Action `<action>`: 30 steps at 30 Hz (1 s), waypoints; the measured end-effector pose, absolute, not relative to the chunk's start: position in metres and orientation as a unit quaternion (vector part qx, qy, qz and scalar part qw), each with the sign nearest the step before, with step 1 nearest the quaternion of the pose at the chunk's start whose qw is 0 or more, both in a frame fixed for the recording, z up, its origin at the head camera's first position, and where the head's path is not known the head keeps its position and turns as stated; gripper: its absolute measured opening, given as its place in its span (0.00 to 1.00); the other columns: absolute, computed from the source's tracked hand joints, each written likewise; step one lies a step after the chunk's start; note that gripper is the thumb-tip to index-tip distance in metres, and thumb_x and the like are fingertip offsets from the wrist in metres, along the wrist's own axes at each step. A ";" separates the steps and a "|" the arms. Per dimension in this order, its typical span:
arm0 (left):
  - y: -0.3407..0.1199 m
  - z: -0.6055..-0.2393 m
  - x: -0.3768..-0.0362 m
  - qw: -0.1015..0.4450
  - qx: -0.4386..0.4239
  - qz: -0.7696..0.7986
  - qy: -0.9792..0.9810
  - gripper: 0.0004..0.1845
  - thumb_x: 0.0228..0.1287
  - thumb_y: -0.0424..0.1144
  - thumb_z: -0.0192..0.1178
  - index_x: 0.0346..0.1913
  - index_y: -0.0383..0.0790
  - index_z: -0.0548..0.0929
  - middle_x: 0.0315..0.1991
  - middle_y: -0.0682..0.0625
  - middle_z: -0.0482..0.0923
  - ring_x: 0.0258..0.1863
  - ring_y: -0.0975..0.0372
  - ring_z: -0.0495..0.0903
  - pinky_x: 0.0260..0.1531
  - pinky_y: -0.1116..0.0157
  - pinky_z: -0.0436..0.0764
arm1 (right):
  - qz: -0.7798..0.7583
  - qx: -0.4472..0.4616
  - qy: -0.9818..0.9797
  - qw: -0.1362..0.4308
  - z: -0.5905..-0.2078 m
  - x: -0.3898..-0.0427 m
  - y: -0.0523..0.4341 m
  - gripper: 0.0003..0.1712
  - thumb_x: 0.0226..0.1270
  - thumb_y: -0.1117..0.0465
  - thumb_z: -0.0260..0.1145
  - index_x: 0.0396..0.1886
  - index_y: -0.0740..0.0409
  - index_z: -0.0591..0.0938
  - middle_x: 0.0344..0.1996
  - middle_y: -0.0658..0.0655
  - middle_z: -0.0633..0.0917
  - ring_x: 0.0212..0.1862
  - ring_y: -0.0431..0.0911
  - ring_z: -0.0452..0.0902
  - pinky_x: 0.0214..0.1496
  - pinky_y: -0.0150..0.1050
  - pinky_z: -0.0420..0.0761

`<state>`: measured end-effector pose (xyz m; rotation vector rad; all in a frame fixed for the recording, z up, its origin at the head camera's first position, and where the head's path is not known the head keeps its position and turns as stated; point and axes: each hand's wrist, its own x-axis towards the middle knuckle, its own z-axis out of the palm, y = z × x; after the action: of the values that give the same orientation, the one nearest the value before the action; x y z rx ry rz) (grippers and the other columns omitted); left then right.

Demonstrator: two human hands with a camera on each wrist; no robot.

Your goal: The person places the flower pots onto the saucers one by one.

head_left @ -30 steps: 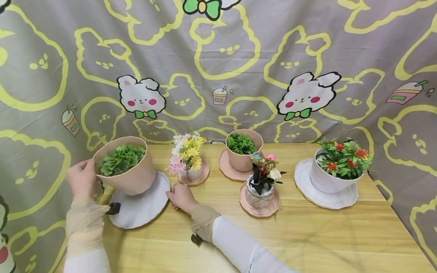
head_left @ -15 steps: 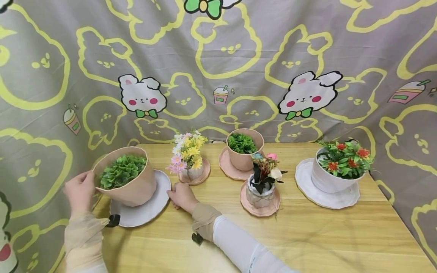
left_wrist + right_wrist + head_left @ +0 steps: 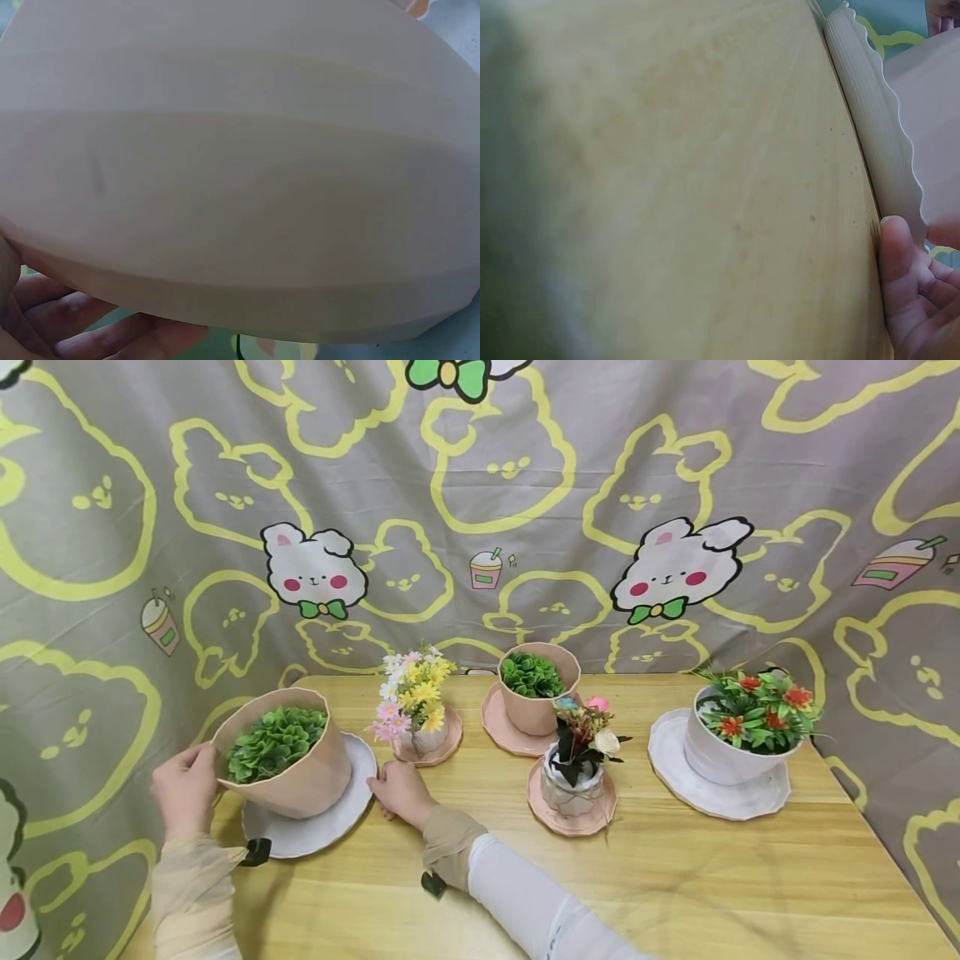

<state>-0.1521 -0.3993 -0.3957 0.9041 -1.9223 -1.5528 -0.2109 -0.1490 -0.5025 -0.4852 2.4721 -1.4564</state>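
A large pink pot (image 3: 303, 781) of green leaves stands on a white saucer (image 3: 333, 818) at the table's left end, leaning slightly left. My left hand (image 3: 183, 787) grips the pot's left rim. In the left wrist view the pot's wall (image 3: 240, 165) fills the frame, with my fingers (image 3: 90, 330) curled beneath it. At the saucer's right edge my right hand (image 3: 399, 792) lies on the table and pinches the rim. The right wrist view shows the wavy saucer rim (image 3: 874, 127) with my thumb (image 3: 904, 262) against it.
Along the wooden table (image 3: 675, 877) stand a small daisy vase (image 3: 416, 710), a smaller pink pot (image 3: 536, 689) on a pink saucer, a wrapped posy (image 3: 573, 768) on a pink saucer, and a white pot (image 3: 738, 727) with red flowers. A rabbit-print cloth (image 3: 480, 510) hangs behind.
The large pink pot has come down from a raised, tilted position onto the white saucer, with my left hand lowering alongside it. My right hand has stayed at the saucer's edge.
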 end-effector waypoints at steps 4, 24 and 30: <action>-0.399 -0.396 -0.153 0.252 0.334 -0.584 -0.696 0.14 0.63 0.35 0.55 0.26 0.55 0.87 0.18 0.64 0.76 0.13 0.70 0.73 0.12 0.73 0.79 | -0.497 -0.164 0.845 0.110 -0.503 -0.212 -0.149 0.23 0.70 0.58 0.61 0.12 0.53 0.71 0.03 0.46 0.70 0.05 0.36 0.64 0.08 0.28 0.70; -0.395 -0.381 -0.146 0.119 0.310 -0.541 -0.773 0.35 0.71 0.59 0.48 0.74 0.44 0.62 0.75 0.48 0.59 0.37 0.75 0.69 0.30 0.80 0.76 | -0.547 -0.153 0.805 0.174 -0.494 -0.215 -0.141 0.20 0.70 0.57 0.62 0.17 0.57 0.73 0.10 0.56 0.78 0.09 0.44 0.72 0.13 0.35 0.79; -0.391 -0.364 -0.137 0.130 0.319 -0.487 -0.802 0.35 0.72 0.62 0.41 0.75 0.48 0.61 0.75 0.49 0.59 0.50 0.69 0.72 0.62 0.67 0.70 | -0.507 -0.201 0.827 0.140 -0.482 -0.213 -0.133 0.19 0.71 0.54 0.61 0.21 0.60 0.78 0.07 0.50 0.74 0.10 0.45 0.75 0.12 0.31 0.75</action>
<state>-0.1372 -0.3911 -0.3637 0.9263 -2.3311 -1.4151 -0.2128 -0.1326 -0.4815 -0.5792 2.3875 -1.4636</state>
